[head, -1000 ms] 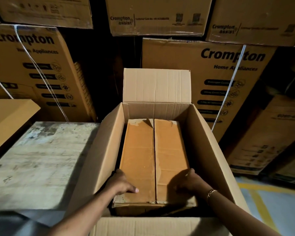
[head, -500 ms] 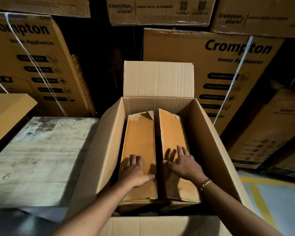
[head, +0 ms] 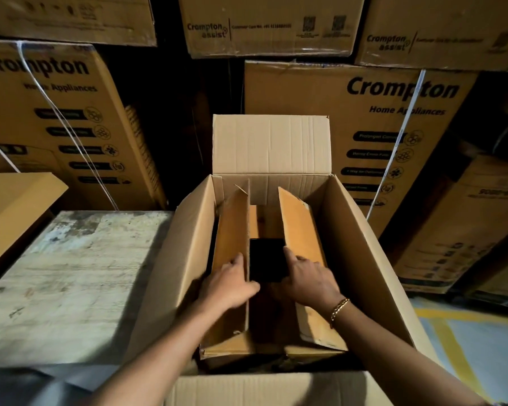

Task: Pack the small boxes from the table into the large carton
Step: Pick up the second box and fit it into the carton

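Observation:
The large carton (head: 173,259) stands open in front of me, its far flap upright. Inside it, two orange-brown cardboard panels stand nearly on edge, spread apart: the left panel (head: 232,224) and the right panel (head: 299,227). Between them a gap shows a black object (head: 266,259) and more orange cardboard behind it. My left hand (head: 232,284) holds the left panel's top edge, thumb on its inner side. My right hand (head: 307,278), with a gold bracelet at the wrist, holds the right panel's edge.
A worn pale wooden table (head: 71,273) adjoins the carton's left side. A tan board (head: 12,197) juts in at far left. Stacked printed cartons (head: 379,118) wall off the back and right. Grey floor with a yellow line (head: 458,356) lies at lower right.
The two panels lay flat and side by side a second ago; my hands have swung them up and apart, uncovering the dark gap between them.

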`<act>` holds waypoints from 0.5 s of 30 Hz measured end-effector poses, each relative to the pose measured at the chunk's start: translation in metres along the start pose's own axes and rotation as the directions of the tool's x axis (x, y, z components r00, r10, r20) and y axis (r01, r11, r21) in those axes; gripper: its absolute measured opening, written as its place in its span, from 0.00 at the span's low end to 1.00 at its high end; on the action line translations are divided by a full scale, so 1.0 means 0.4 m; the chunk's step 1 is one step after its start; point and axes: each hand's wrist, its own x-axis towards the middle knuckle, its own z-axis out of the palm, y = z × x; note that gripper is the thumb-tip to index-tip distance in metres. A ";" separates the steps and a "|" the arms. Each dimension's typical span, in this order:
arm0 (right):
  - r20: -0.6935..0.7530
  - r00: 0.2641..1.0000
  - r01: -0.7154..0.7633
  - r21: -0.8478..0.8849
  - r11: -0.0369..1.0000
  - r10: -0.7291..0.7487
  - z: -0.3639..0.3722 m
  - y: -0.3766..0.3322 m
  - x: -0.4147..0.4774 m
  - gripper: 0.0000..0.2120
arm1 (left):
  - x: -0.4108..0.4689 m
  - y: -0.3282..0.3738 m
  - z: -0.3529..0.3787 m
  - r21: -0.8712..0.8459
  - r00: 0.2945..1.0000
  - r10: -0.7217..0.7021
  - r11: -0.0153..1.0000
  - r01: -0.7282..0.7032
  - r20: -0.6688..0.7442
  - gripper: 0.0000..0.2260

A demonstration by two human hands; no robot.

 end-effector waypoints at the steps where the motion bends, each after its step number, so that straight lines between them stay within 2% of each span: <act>1: -0.028 1.000 0.001 -0.019 1.000 -0.001 -0.029 0.018 -0.009 0.35 | -0.017 -0.022 -0.033 -0.014 0.998 0.000 1.000 -0.001 -0.062 0.36; 4: -0.091 0.995 -0.047 -0.005 0.999 0.046 -0.084 0.089 -0.030 0.30 | -0.075 -0.117 -0.101 -0.114 0.971 -0.017 0.993 -0.010 -0.239 0.34; 8: -0.074 0.989 -0.134 -0.035 0.990 0.131 -0.132 0.199 -0.065 0.23 | -0.124 -0.221 -0.114 -0.366 0.963 -0.045 0.929 -0.057 -0.265 0.34; 11: -0.058 0.977 -0.207 -0.012 0.978 0.206 -0.137 0.272 -0.109 0.25 | -0.148 -0.246 -0.078 -0.376 0.938 -0.024 0.920 -0.115 -0.345 0.31; 15: -0.054 0.961 -0.275 -0.140 0.951 0.270 -0.094 0.301 -0.174 0.25 | -0.174 -0.237 -0.035 -0.246 0.898 -0.020 0.964 -0.098 -0.439 0.30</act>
